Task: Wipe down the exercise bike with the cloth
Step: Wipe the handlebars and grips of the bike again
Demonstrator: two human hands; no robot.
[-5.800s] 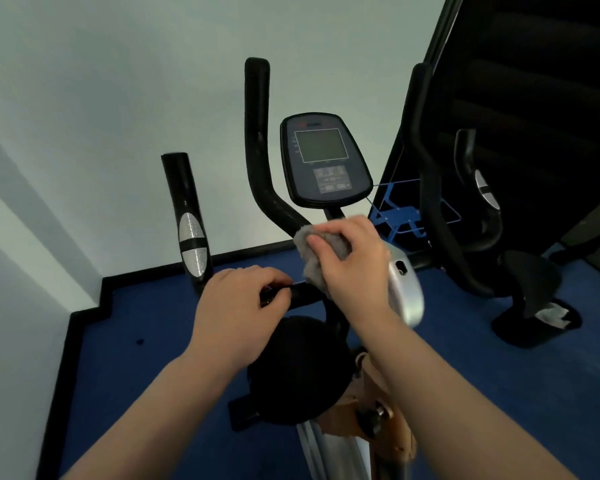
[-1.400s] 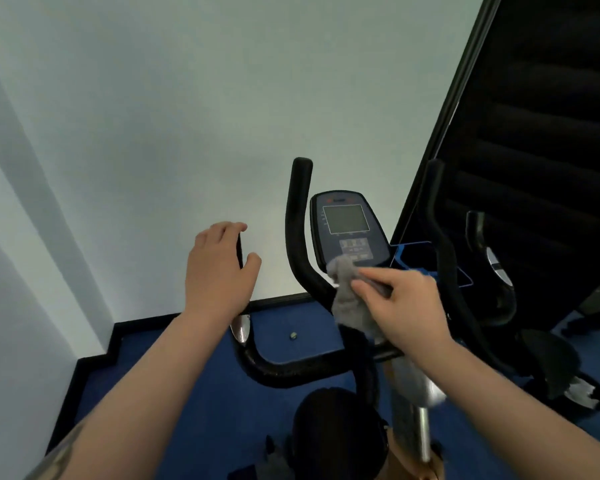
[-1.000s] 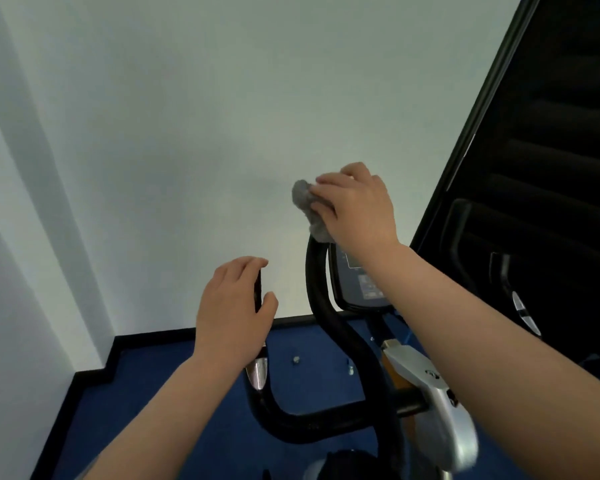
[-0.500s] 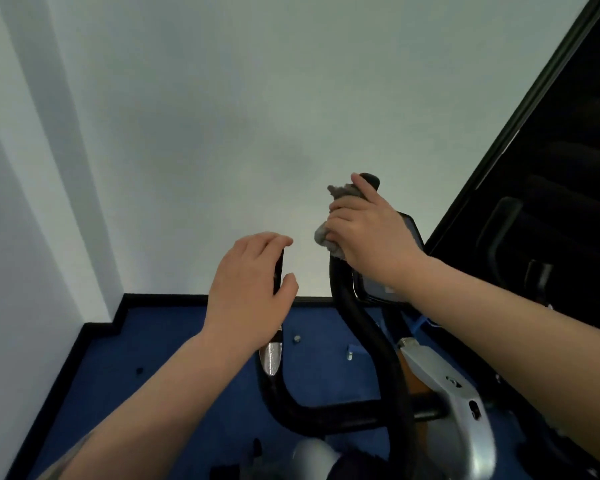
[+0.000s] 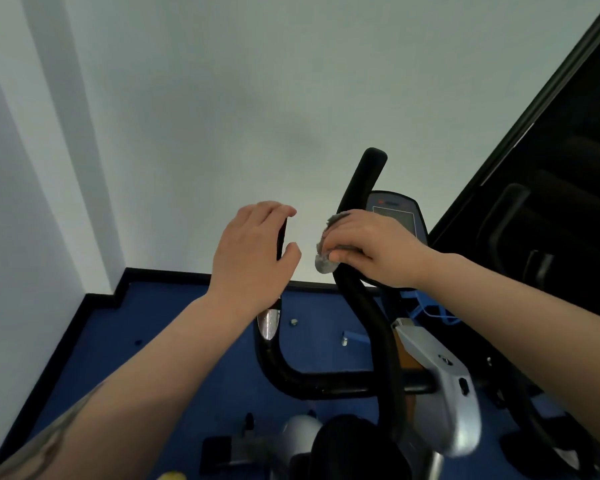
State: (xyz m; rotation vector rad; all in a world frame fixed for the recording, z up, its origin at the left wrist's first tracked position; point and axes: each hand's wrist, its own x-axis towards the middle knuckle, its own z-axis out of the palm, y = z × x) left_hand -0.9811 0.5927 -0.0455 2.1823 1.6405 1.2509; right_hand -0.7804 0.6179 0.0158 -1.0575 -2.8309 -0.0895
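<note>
Nearest you, at the bottom middle of the frame, the exercise bike (image 5: 378,386) shows a rounded black knob-like part, a smooth silver plastic housing (image 5: 440,386) to its right, and a matte black crossbar running level between the handlebars.

Your two bare forearms rise from the lower corners; the left one carries a faint dark marking near the bottom left edge.

Your left hand (image 5: 253,251) sits in the middle of the frame, curled around the top of the left handlebar (image 5: 269,344), fingers on the far side and thumb on the near side. Below it a shiny metal plate is set into the black grip.

Your right hand (image 5: 368,251) is just right of it, fingers curled around the right handlebar (image 5: 362,188) with the cloth (image 5: 324,263) pressed between palm and bar. That cloth is grey and fuzzy, bunched up, poking out at the left side of your fingers. Above your hand the bar continues as a rounded, foam-like black tube tilting to the upper right.

Behind your right hand stands the console (image 5: 400,216), a dark rounded panel with a grey screen, partly hidden.

Farther down, the floor (image 5: 174,327) is deep blue with a black skirting edge that steps at the left corner. Pale plain walls (image 5: 194,98) fill the upper frame, and a large black panel (image 5: 568,168) slants across the right side.
</note>
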